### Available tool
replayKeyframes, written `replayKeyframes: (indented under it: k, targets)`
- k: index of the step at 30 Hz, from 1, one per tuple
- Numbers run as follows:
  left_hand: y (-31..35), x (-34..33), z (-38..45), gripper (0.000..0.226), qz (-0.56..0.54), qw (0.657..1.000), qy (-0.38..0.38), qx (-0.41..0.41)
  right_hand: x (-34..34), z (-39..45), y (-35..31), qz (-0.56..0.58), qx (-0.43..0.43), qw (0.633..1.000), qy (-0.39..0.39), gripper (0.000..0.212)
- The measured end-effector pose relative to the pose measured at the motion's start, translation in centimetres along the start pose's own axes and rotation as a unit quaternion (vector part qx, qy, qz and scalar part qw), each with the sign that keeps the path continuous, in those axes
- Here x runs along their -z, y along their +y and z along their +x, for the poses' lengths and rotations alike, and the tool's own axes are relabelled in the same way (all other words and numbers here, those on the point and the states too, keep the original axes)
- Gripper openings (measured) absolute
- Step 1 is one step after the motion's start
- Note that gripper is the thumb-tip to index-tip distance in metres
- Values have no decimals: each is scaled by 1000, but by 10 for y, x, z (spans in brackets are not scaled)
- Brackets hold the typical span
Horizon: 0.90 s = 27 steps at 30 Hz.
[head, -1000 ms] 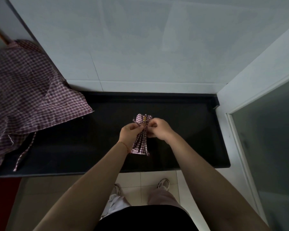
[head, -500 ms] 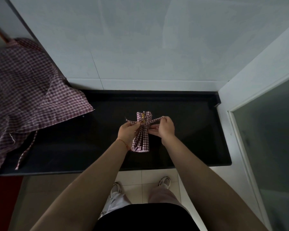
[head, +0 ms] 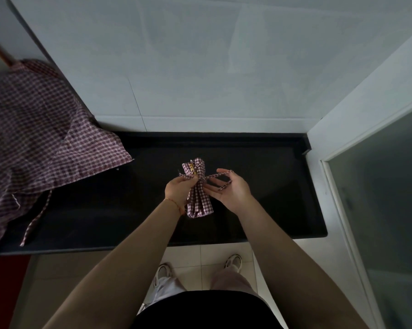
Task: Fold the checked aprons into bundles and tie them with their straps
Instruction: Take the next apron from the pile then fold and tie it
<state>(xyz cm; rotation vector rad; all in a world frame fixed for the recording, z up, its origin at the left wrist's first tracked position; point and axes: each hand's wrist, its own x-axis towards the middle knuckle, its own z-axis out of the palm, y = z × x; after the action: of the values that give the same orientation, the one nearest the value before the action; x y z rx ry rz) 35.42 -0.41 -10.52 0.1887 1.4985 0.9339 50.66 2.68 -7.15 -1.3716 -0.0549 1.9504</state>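
**Bundle in hand, strap looped over open palm**

Standing at the long black stone counter [head: 259,186], both forearms reaching forward and converging over its middle.

My left hand [head: 180,192] comes in from the lower left, wrist straight, a thin orange cord around it. Fingers curled, knuckles up: it grips the narrow folded bundle of red-and-white checked apron cloth [head: 198,198] at its cinched waist, and the thumb side pinches a short strap end that sticks out to the left. The bundle stands roughly upright in that grip. Its flared top shows a small yellow mark; its lower end hangs below my hand, above or just at the counter surface. I cannot tell whether it touches.

My right hand [head: 228,189] sits just right of the bundle, palm turned up and tilted toward me, fingers straight and spread, nothing clamped. The thin checked strap [head: 218,178] runs from the bundle's waist out over the fingertips, then doubles back across the palm as a loose loop. It lies draped on the hand rather than pinched.

Far left: a large heap of unfolded checked apron fabric [head: 34,138] spills over the counter's end, one loose strap trailing down near the front edge.

Pale tiled wall [head: 200,67] behind.
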Motion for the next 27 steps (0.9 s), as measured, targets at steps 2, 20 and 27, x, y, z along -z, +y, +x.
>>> replayKeyframes:
  k: [2,20,27]
  targets:
    - [1,2,3,21,-16,999,-23,27,3,1,1,11,-12,1000,-5,34]
    - [-3,8,0,26,-47,996,-51,49,1,-1,14,-140,0,990,-30,30]
    - [-8,6,-3,26,-60,996,-52,48,-11,14,26,-299,84,945,102,9]
